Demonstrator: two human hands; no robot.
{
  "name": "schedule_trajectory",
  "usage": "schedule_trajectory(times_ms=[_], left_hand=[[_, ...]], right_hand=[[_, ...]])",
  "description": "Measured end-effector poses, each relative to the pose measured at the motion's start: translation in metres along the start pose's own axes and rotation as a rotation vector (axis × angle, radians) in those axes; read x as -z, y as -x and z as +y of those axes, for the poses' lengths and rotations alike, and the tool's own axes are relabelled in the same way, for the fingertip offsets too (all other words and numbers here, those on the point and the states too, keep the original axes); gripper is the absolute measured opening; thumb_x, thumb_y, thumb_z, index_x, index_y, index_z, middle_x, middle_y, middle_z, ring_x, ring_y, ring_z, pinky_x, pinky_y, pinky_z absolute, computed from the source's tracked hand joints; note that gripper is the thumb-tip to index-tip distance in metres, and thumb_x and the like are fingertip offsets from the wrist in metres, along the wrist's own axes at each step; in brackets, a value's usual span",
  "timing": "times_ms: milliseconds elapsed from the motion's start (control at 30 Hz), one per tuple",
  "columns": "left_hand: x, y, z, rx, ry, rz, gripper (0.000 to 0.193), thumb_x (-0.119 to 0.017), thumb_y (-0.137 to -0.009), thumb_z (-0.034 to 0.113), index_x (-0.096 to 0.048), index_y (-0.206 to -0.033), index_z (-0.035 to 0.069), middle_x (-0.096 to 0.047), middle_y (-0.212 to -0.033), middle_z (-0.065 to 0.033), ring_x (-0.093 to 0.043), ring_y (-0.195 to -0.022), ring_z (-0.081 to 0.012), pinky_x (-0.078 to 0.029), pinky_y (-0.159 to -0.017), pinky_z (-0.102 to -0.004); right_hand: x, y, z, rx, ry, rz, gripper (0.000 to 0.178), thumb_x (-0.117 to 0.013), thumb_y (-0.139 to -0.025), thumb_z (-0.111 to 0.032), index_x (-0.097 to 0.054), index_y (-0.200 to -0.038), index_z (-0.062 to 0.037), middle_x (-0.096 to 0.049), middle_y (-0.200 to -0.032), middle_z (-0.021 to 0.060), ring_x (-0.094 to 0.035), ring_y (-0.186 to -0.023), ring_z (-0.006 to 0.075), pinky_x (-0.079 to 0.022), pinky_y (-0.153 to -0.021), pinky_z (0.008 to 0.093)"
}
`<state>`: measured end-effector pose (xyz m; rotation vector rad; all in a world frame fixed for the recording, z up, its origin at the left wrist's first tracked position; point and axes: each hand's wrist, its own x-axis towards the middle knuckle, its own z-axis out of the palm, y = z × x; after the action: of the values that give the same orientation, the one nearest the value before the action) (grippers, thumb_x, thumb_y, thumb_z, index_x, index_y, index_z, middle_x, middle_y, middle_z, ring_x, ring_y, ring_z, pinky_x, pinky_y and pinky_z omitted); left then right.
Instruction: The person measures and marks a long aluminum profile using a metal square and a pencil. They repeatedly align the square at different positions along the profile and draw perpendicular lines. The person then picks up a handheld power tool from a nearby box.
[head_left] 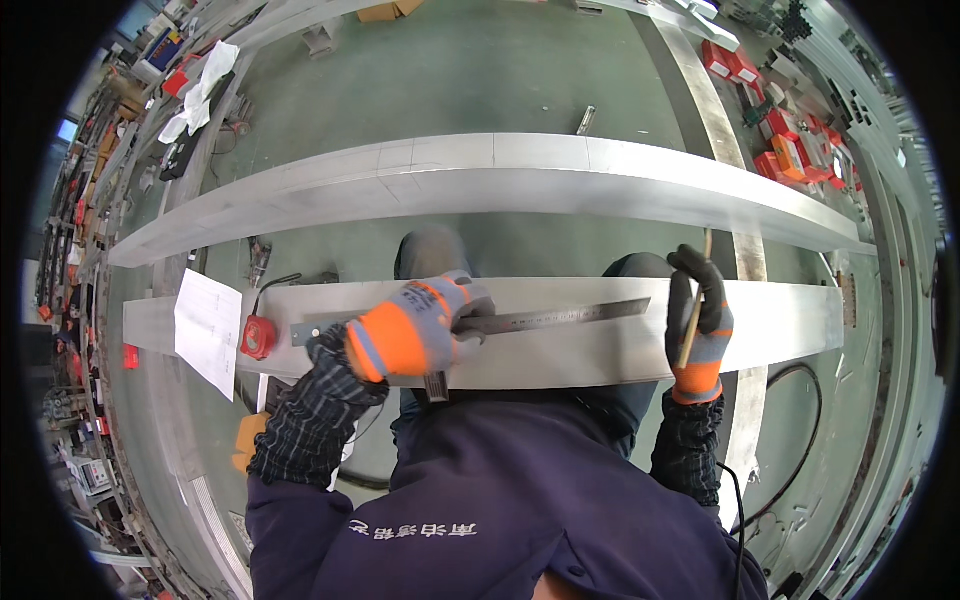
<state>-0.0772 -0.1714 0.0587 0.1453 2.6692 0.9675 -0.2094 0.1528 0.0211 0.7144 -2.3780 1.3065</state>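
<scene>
A pale metal beam (560, 362) lies crosswise in front of my body. My left hand (415, 325), in a grey and orange glove, is closed on a steel ruler (570, 316) whose marked blade reaches right across the beam. A short dark block (436, 387) pokes out below that hand at the near edge; whether it joins the ruler is hidden. In my right hand (703, 325), gloved alike, a thin wooden pencil (692, 325) stands nearly upright between closed fingers, over the beam's right part.
Left on the beam are a red tape measure (258, 338) and a white paper sheet (208, 332). Beyond lies a second metal beam (540, 185) with thin lines across it. Red boxes (785, 165) stand at far right. A black cable (815, 420) curves on the floor.
</scene>
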Motion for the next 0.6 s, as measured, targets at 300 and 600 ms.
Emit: schedule_trajectory(times_ms=[300, 600], left_hand=[[0.033, 0.013, 0.028, 0.205, 0.963, 0.25, 0.033, -0.073, -0.093, 0.01, -0.057, -0.12, -0.001, -0.069, -0.098, -0.0101, -0.066, -0.081, -0.0159, -0.056, -0.074, -0.0318], [-0.059, 0.001, 0.041, 0.211, 1.235, 0.332, 0.043, -0.073, -0.095, 0.011, -0.051, -0.13, -0.004, -0.069, -0.103, -0.0129, -0.069, -0.088, -0.0194, -0.059, -0.079, -0.0359]], right_hand=[[0.017, -0.043, -0.008, 0.09, -0.114, 0.121, 0.03, -0.053, -0.108, -0.006, -0.062, -0.136, -0.0005, -0.073, -0.123, 0.017, -0.071, -0.117, 0.0245, -0.052, -0.104, 0.0367], [-0.048, -0.116, -0.031, 0.389, -0.164, -0.238, 0.038, -0.075, -0.09, -0.007, -0.067, -0.127, -0.003, -0.072, -0.118, 0.0168, -0.066, -0.112, 0.0376, -0.052, -0.102, 0.0435]])
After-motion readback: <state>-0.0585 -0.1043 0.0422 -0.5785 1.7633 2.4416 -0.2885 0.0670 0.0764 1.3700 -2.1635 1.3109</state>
